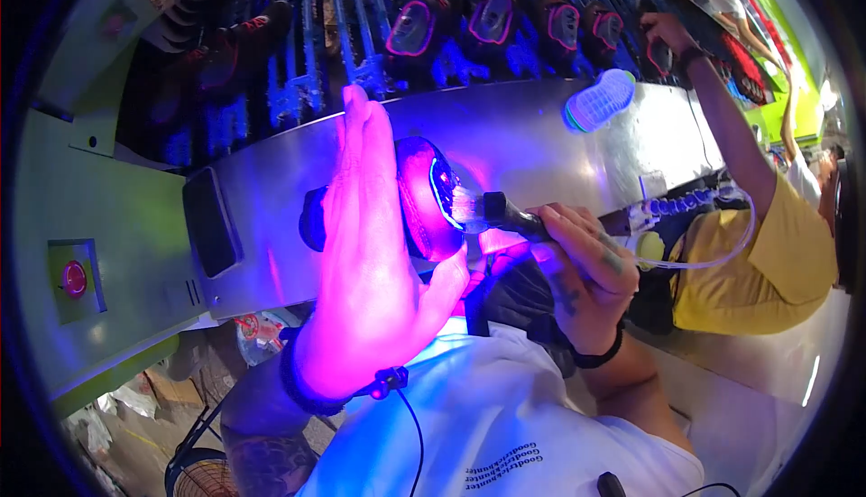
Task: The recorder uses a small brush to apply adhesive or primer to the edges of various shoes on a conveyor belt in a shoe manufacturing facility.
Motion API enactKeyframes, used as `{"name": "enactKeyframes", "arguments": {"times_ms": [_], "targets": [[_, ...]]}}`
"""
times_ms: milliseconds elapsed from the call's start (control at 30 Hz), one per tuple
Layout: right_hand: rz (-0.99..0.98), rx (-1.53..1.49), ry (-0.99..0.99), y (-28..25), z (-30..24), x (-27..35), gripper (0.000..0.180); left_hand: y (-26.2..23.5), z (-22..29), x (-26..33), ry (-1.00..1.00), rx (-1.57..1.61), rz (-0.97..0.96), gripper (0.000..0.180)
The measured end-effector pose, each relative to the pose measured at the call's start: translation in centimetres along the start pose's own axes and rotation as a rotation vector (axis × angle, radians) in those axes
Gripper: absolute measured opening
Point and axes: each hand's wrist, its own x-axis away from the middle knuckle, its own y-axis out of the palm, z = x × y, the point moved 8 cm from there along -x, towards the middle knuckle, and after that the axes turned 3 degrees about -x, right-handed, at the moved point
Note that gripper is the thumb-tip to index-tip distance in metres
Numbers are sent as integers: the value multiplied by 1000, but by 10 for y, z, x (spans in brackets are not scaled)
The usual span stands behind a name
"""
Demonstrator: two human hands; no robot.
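Note:
Violet light floods my left hand [361, 199], which is closed around a dark shoe [419, 195]. Its fingers extend along one side and the thumb lies below. The shoe is tilted so that its underside, with a bright glowing outline, faces right. In my right hand [586, 262] is a black-handled brush [510, 217], gripped by the handle. Pale bristles touch the underside of the shoe. Part of the shoe is hidden behind my left hand. Farther right on the metal worktop, a pale translucent shoe sole [600, 102] lies apart from both hands.
Beyond the metal worktop [532, 154] runs a rack [302, 55] bearing several dark shoes with pink outlines. At right, a co-worker in a yellow shirt [767, 262] reaches toward it. A clear tube [749, 226] curves beside them. A red button [74, 279] is on the green panel at left.

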Motion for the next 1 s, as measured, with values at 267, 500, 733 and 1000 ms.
{"name": "enactKeyframes", "arguments": {"times_ms": [267,500,733,1000], "targets": [[20,22,175,75,53,36,36,-41,-67,14,49,-374,-140,112],[-107,-249,259,40,-2,-6,35,-15,-87,68,-127,245,-202,102],[-87,-137,330,29,-13,-7,26,1,-44,97,96,276,-298,123],[-116,-201,365,30,-10,11,33,1,-58,95,-20,421,-351,122]]}}
